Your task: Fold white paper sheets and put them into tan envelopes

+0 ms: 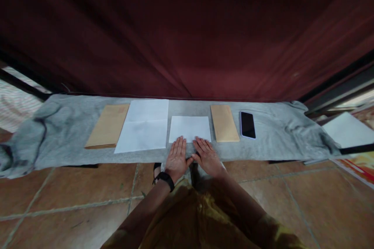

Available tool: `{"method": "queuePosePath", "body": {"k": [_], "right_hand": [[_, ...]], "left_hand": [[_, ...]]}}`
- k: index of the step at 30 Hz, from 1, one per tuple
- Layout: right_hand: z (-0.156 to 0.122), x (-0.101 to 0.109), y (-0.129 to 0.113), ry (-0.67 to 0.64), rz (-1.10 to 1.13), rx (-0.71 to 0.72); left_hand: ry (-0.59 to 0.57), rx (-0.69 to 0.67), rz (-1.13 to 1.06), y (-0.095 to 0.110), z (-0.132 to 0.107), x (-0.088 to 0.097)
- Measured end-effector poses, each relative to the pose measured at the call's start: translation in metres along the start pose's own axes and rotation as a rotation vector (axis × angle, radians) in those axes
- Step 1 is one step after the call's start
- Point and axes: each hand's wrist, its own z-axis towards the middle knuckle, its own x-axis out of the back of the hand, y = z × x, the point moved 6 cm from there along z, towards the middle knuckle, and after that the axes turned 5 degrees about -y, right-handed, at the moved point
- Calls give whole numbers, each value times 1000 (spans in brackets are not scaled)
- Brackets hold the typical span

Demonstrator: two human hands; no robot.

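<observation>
A folded white sheet of paper [190, 127] lies flat on the grey cloth [271, 132]. My left hand [177, 156], with a black band on its wrist, rests flat with its fingertips on the paper's near edge. Beside it my right hand [207, 156] lies flat too, its fingertips at the same edge. The thumbs meet between the hands. Left of the folded sheet is a stack of larger white paper [143, 124] with a crease across it. Right of it sits a brown envelope [224, 123].
Farther left lies a stack of larger brown envelopes [108, 125]. A phone [248, 125] with a dark screen lies right of the single envelope. Behind the narrow cloth-covered surface hangs a dark red curtain [187, 39]. Tiled floor [87, 190] shows below, and white paper [349, 130] at far right.
</observation>
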Motion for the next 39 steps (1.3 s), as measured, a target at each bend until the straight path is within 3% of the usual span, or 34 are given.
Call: {"method": "queuePosePath", "body": {"k": [10, 21, 25, 30, 34, 39], "right_hand": [[-16, -3, 19, 95, 31, -80], [-34, 1, 34, 148, 86, -159], [-25, 7, 23, 168, 98, -186], [-5, 3, -4, 116, 101, -107], [-1, -5, -6, 88, 77, -103], [-2, -10, -3, 115, 62, -99]], "left_hand": [[96, 89, -11, -16, -14, 3], [87, 121, -1, -18, -13, 8], [79, 111, 13, -17, -9, 15], [60, 133, 0, -24, 1, 23], [93, 112, -76, -39, 28, 30], [-21, 73, -121, -50, 113, 33]]}}
